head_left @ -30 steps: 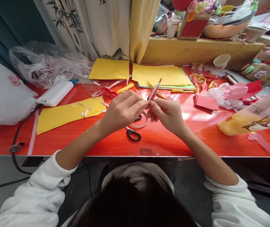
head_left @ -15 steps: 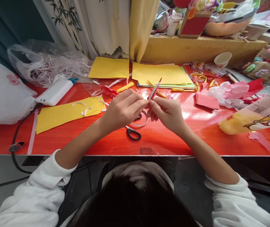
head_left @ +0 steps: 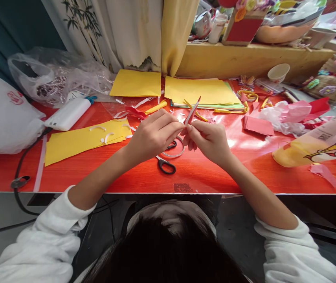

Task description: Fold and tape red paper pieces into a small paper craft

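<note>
Above the red table, my left hand [head_left: 159, 133] and my right hand [head_left: 206, 137] meet at the fingertips. Both pinch the lower end of a narrow, pointed red-and-white strip of paper [head_left: 192, 111], whose tip points up and away from me. The fingers cover its lower end. Scissors [head_left: 167, 166] with black handles lie on the table beneath my hands, partly hidden by the left one. Beside them is a thin pale ring [head_left: 177, 153]. Behind my hands rests a stack of yellow paper sheets [head_left: 200, 91], with a thin yellow strip in front of it.
Yellow paper [head_left: 76, 143] with white curls on it lies at left, near a white power bank [head_left: 67, 114] with a black cable. To the right are pink paper pieces [head_left: 259, 125], crumpled tissue and a tilted drink cup [head_left: 312, 145]. A plastic bag [head_left: 58, 78] of beads sits behind.
Hardly anything differs. Both hands keep their pinch on the paper strip in the same place; the whole view has shifted very slightly.
</note>
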`<act>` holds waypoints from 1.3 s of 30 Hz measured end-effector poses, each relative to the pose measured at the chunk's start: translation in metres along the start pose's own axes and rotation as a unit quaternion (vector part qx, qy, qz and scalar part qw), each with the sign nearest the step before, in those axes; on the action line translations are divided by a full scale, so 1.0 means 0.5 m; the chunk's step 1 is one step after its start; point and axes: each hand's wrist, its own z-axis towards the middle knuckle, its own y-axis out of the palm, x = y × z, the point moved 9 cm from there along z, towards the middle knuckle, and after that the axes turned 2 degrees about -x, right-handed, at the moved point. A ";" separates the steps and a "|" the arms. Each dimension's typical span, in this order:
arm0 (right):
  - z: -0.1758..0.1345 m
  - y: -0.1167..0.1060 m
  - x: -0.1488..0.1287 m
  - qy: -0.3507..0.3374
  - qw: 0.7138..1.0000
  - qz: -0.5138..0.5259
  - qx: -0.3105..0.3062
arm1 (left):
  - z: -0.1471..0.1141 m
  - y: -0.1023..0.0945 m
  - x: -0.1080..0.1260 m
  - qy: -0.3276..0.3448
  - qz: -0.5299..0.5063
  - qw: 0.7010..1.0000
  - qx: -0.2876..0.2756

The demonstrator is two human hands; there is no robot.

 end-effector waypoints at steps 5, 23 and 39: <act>0.000 -0.003 0.000 0.003 1.000 -0.016 0.005 | 0.001 -0.003 0.001 0.004 -0.009 1.000 0.002; 0.000 0.002 0.003 -0.001 1.000 0.003 -0.002 | 0.003 0.004 -0.004 -0.015 0.010 1.000 -0.017; 0.002 0.013 0.012 0.016 0.992 0.118 -0.052 | 0.004 0.024 -0.068 -0.242 -0.300 0.916 -0.114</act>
